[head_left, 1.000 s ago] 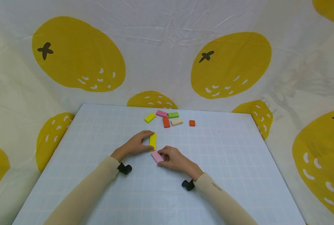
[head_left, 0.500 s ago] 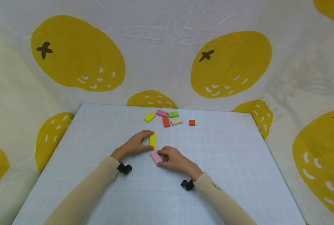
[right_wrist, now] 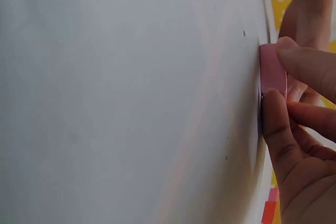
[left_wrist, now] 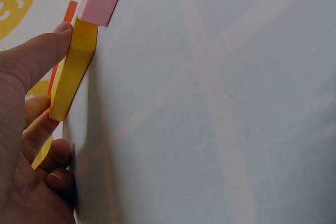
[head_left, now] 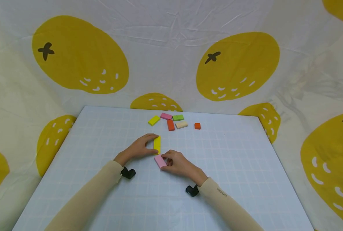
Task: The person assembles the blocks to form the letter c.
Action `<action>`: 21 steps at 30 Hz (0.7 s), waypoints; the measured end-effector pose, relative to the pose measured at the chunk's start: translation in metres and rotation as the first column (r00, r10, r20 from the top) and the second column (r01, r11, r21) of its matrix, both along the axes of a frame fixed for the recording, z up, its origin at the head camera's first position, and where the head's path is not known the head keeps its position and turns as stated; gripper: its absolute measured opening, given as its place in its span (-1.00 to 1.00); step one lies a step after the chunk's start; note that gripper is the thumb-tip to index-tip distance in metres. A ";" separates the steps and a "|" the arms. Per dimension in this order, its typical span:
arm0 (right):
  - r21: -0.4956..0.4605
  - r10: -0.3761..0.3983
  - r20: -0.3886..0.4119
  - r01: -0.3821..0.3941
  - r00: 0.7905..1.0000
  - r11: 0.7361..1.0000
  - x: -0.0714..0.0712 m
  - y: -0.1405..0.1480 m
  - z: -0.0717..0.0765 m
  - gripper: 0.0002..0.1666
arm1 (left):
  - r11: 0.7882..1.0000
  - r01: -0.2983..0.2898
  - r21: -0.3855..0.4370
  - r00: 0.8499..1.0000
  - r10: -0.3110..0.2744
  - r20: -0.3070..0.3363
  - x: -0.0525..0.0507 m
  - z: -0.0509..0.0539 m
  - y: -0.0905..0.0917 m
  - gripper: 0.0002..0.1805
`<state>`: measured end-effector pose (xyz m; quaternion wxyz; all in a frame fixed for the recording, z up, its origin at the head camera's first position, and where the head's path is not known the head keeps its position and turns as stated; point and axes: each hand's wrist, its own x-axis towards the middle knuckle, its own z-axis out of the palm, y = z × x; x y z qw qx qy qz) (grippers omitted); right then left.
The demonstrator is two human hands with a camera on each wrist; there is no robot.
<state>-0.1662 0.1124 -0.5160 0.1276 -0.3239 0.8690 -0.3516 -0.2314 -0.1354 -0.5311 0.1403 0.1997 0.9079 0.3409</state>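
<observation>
In the head view, the left hand (head_left: 141, 147) pinches a long yellow block (head_left: 157, 145) lengthwise, thumb at its near end and a finger at its far end, while the right hand (head_left: 179, 163) pinches a light pink block (head_left: 160, 161) that lies aslant just below the near end of the yellow one. Compared with a second ago, the pink piece has shifted slightly left and the yellow one has stayed put; that reads as a small adjustment of one block against a steadied other, with the two not yet in line. Beyond the hands, on the pale checked table (head_left: 232, 166), lie a short yellow block (head_left: 154, 120), a darker pink block (head_left: 166, 116), a green block (head_left: 178, 117), a red block (head_left: 170, 125) and a cream block (head_left: 181, 124), with an orange cube (head_left: 197, 126) apart to their right. In the left wrist view, the left hand's thumb and fingertip brace the yellow block's ends, and the pink block's end seems to meet its corner, though the low angle makes contact hard to confirm. In the right wrist view, two fingertips of the right hand hold the pink block; the yellow block cannot be made out there.
</observation>
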 end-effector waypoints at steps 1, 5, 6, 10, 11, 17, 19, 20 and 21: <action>-0.001 0.000 -0.003 0.000 1.000 1.000 0.000 0.000 0.000 -0.43 | 1.000 0.002 0.000 1.000 -0.002 -0.003 0.000 0.000 0.000 -0.13; -0.004 0.002 -0.009 -0.002 1.000 1.000 0.000 -0.001 -0.001 -0.43 | 1.000 0.005 -0.009 1.000 -0.005 -0.008 0.001 0.000 0.000 -0.13; -0.001 0.001 -0.010 -0.001 1.000 1.000 0.000 -0.002 -0.001 -0.43 | 1.000 0.003 -0.012 1.000 -0.003 -0.008 0.001 0.000 0.000 -0.13; 0.018 -0.002 0.001 0.002 1.000 1.000 0.000 -0.002 -0.001 -0.42 | 1.000 0.000 -0.017 1.000 0.000 -0.007 0.002 0.002 0.000 -0.14; 0.022 -0.002 0.007 0.002 1.000 1.000 0.000 -0.002 0.000 -0.41 | 1.000 -0.001 -0.016 1.000 0.001 -0.008 0.002 0.002 0.000 -0.14; 0.041 0.007 0.029 -0.008 1.000 0.999 -0.004 0.002 0.006 -0.37 | 1.000 -0.009 -0.018 1.000 0.009 0.006 0.003 0.004 0.001 -0.14; 0.047 -0.002 0.035 0.001 0.999 0.999 -0.006 0.005 0.008 -0.33 | 1.000 -0.008 -0.018 1.000 0.008 0.005 0.003 0.004 0.001 -0.13; 0.049 -0.010 0.038 0.009 0.999 0.999 -0.008 0.006 0.009 -0.31 | 1.000 -0.006 -0.017 1.000 0.006 0.003 0.003 0.004 0.001 -0.13; 0.050 -0.018 0.044 0.016 0.999 0.999 -0.010 0.008 0.010 -0.30 | 1.000 -0.005 -0.017 1.000 0.005 0.001 0.002 0.004 0.001 -0.13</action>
